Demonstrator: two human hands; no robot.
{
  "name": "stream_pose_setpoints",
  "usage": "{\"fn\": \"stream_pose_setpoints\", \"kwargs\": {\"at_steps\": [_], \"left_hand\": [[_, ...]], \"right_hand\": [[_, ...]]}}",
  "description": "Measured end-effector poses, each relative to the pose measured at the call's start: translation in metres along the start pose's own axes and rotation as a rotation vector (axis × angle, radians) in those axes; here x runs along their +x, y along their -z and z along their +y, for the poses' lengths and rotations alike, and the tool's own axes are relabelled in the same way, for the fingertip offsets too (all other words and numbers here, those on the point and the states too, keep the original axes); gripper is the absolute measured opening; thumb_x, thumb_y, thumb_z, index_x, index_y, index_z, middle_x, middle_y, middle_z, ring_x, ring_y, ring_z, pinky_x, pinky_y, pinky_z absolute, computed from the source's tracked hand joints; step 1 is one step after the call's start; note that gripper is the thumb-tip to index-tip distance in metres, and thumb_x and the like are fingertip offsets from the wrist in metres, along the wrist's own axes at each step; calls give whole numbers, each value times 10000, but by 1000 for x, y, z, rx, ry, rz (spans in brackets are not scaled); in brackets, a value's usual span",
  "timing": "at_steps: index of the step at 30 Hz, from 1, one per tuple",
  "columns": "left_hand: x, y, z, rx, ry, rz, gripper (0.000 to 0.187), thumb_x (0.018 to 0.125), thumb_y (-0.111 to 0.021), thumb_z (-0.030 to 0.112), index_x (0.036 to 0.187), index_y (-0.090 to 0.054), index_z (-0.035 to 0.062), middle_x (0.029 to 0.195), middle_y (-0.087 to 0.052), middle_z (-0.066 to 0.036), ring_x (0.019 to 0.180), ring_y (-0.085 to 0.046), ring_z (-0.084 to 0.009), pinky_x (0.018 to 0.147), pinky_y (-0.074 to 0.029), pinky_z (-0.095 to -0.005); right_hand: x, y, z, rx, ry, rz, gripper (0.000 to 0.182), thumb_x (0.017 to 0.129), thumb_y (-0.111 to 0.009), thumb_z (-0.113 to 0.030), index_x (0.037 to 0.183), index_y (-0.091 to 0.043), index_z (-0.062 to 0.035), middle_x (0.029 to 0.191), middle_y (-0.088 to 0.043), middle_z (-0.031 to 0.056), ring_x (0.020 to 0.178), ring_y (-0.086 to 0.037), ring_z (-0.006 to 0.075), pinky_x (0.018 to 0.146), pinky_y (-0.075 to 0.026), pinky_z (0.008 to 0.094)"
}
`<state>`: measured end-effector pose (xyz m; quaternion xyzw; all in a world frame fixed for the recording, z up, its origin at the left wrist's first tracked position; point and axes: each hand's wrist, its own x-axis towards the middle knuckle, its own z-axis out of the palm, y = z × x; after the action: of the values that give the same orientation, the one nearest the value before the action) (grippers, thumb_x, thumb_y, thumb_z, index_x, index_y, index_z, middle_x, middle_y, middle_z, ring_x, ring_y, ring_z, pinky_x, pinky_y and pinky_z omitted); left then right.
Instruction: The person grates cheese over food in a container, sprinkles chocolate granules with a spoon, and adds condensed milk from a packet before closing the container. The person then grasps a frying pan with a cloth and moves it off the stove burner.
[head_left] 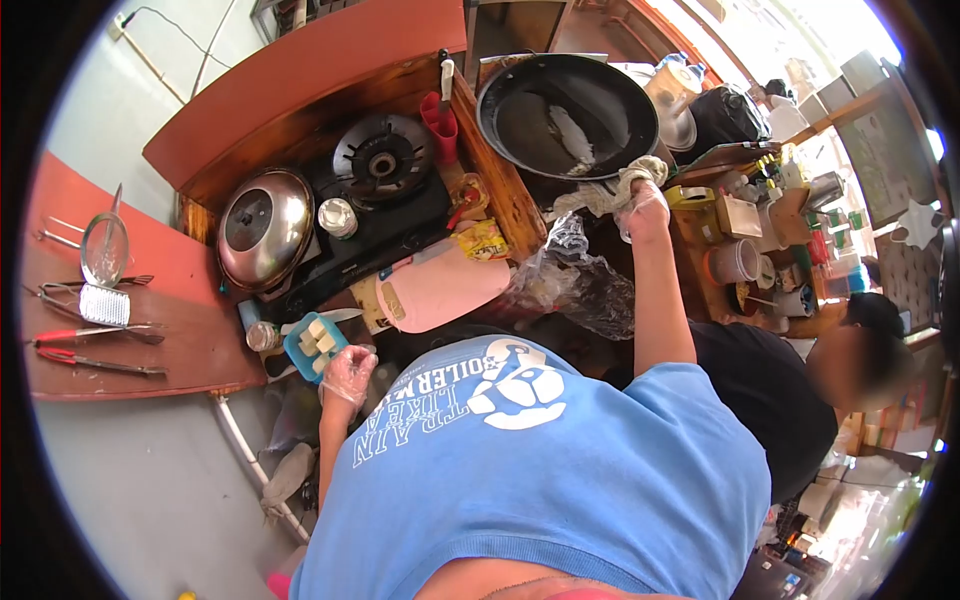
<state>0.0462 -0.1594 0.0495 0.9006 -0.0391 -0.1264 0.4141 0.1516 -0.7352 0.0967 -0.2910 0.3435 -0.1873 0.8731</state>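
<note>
At the left, my left hand, in a clear plastic glove, is at the near corner of a blue plastic container. Its fingers are curled against the rim, partly hidden by the shiny glove. Several pale white blocks lie inside the container. My right hand, also gloved, is closed on a crumpled cloth at the near rim of a large black wok. The cloth hides whether a handle lies under it. Inside the wok is a whitish elongated piece of food in dark liquid.
A gas stove has a bare burner and a lidded metal pot. Nearer me lie a pink cutting board and clear plastic bags. Utensils, including a strainer, hang at left. A person in black is close at my right.
</note>
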Motion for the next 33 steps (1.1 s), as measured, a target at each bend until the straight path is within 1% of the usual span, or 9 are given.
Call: {"fn": "stream_pose_setpoints", "kwargs": {"at_steps": [3,7,12,14,18,24,28,30,33], "left_hand": [[6,-8,-5,36,7,-36,246,889,-686,248,970,-671,16,883,-711,-147,819,-692,-271,770,-540,-372],[9,-15,-8,54,-17,-66,251,886,-688,249,975,-674,15,898,-714,-155,834,-696,-285,778,-545,-383],[16,-18,-1,101,-4,-79,247,879,-694,244,970,-676,15,886,-715,-161,837,-697,-296,782,-545,-391],[15,-19,3,87,6,-73,236,876,-694,235,959,-677,15,876,-715,-163,833,-696,-303,779,-542,-398],[15,-19,6,95,-21,-73,223,872,-692,221,951,-676,13,875,-713,-166,831,-695,-310,773,-540,-404],[12,-17,14,113,-16,-69,211,873,-684,205,946,-674,7,872,-709,-171,828,-691,-319,772,-538,-408],[9,-15,13,118,-59,-45,205,871,-682,196,943,-672,4,866,-706,-170,821,-690,-323,769,-540,-409],[7,-15,13,119,-71,-30,202,870,-682,192,942,-672,3,863,-705,-171,819,-690,-324,768,-540,-410],[5,-15,10,109,-59,-17,202,871,-679,190,938,-670,0,863,-703,-176,820,-690,-331,767,-540,-415]], "right_hand": [[61,59,-9,-19,104,-29,151,896,-539,7,988,-646,-47,955,-647,72,883,-634,245,858,-533,446],[76,75,-19,43,206,52,169,916,-539,12,1041,-640,-40,958,-637,69,862,-627,218,812,-536,408],[99,89,-28,61,291,23,193,891,-531,65,1028,-630,-26,949,-626,74,852,-620,195,783,-535,361],[83,71,-29,32,334,138,195,877,-532,84,1014,-621,-22,934,-609,63,833,-612,189,747,-528,345],[110,76,-28,0,325,136,204,870,-551,89,1014,-619,-38,935,-600,48,802,-597,190,713,-521,354],[86,41,-32,5,356,183,195,892,-546,59,1036,-612,-54,954,-608,49,826,-610,188,713,-532,361],[101,37,-34,-127,400,186,193,883,-557,41,1041,-610,-56,955,-617,51,789,-619,195,679,-544,340],[102,29,-37,-115,393,209,193,931,-571,29,1009,-622,-140,929,-596,-2,792,-581,153,667,-503,303],[107,27,-41,-181,377,217,175,941,-562,14,1002,-625,-138,914,-597,-3,774,-582,153,654,-501,304]]}}
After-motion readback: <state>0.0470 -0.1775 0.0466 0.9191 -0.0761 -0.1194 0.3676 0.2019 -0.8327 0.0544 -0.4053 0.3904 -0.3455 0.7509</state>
